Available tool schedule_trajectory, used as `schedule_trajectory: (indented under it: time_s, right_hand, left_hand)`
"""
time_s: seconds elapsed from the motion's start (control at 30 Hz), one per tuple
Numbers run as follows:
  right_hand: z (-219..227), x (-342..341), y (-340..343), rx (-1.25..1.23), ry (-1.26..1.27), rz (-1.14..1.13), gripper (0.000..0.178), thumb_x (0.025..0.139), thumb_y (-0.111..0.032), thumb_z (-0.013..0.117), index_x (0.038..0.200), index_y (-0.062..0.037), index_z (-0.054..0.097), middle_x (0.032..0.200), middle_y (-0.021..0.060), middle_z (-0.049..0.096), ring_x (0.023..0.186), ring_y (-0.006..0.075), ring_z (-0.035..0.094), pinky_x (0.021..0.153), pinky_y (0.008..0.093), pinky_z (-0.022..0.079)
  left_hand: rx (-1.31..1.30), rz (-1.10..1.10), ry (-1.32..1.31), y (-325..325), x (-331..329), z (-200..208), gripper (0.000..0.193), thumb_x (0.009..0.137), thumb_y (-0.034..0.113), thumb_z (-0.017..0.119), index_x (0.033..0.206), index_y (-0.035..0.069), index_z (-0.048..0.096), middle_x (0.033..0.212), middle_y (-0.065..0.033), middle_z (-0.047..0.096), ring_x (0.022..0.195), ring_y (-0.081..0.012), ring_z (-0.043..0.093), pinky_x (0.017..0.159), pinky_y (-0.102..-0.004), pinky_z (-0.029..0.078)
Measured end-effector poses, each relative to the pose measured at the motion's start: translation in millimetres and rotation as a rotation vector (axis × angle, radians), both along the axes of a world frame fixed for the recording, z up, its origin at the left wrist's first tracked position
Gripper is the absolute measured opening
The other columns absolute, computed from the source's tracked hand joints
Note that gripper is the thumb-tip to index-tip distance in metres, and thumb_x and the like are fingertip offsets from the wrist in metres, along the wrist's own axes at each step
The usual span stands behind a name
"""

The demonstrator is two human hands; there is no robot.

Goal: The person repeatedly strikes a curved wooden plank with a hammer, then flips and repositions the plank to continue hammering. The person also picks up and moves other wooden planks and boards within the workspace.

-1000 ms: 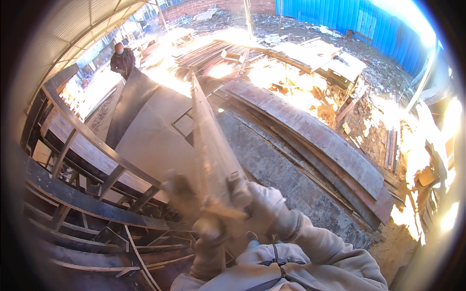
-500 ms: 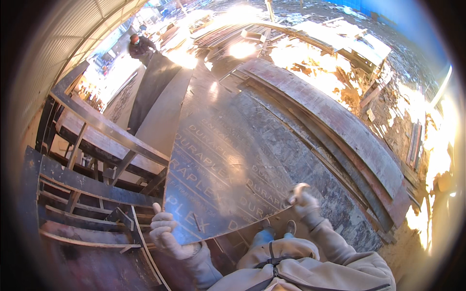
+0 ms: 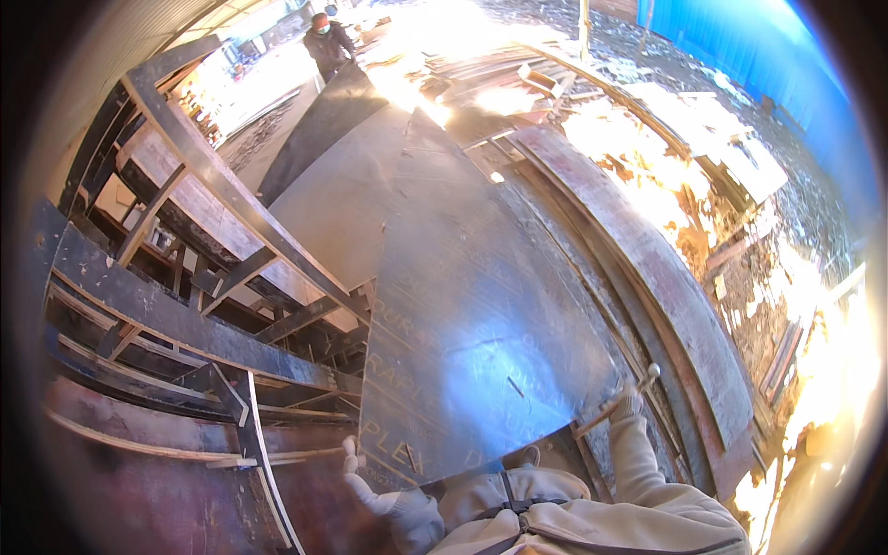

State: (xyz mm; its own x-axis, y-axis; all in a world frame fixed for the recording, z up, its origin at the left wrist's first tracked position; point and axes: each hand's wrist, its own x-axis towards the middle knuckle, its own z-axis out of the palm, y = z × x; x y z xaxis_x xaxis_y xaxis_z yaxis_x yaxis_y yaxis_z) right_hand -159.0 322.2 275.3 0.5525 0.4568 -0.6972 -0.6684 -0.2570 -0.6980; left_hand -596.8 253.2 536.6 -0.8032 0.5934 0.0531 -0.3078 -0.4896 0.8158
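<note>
Board [image 3: 453, 268] spans the space in front of the wearer, near edge just ahead of the waist, between wooden frame [image 3: 217, 176] on the left and stack of sheets [image 3: 634, 250] on the right; can't tell what carries it. Reads as thin, stiff sheet: probably moderately heavy, awkward for its breadth, some flex mid-span. Shiny face likely slick; corners could chip. Best hold: side edges near the near corners, fingers under, thumb on top. Left hand [image 3: 351, 458] is at the near-left corner, forearm angled out; can't tell if its fingers are closed on the edge. Right hand [image 3: 629, 400] sits near the opposite corner, arm reaching forward, fingers wrapped round hammer [image 3: 653, 372], head pointing away to the right.
</note>
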Motion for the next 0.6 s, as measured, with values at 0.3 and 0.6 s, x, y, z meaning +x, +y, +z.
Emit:
schedule_trajectory:
  time_s: [0.3,0.6]
  right_hand:
    - [-55.0,-17.5,15.2,-0.089,0.128,-0.076,0.036,0.102,-0.043,0.066,0.118,-0.0108,0.066,0.101,0.0077,0.070,0.087,0.0271,0.068,0.085,0.0442,0.059]
    - [48.1,12.7,203.3,0.206,-0.138,0.023,0.030,0.101,-0.025,0.073,0.122,-0.0050,0.065,0.105,0.0069,0.071,0.089,0.0241,0.069,0.083,0.0398,0.060]
  left_hand:
    - [-0.174,-0.001,-0.668,7.0,-81.9,-81.3,0.076,0.099,0.068,0.051,0.152,0.013,0.053,0.153,-0.0118,0.056,0.136,-0.0356,0.054,0.115,-0.0568,0.042]
    - [-0.222,-0.358,-0.927,69.7,-110.0,-144.6,0.075,0.100,0.068,0.050,0.152,0.015,0.054,0.153,-0.0124,0.056,0.136,-0.0340,0.055,0.116,-0.0536,0.042]
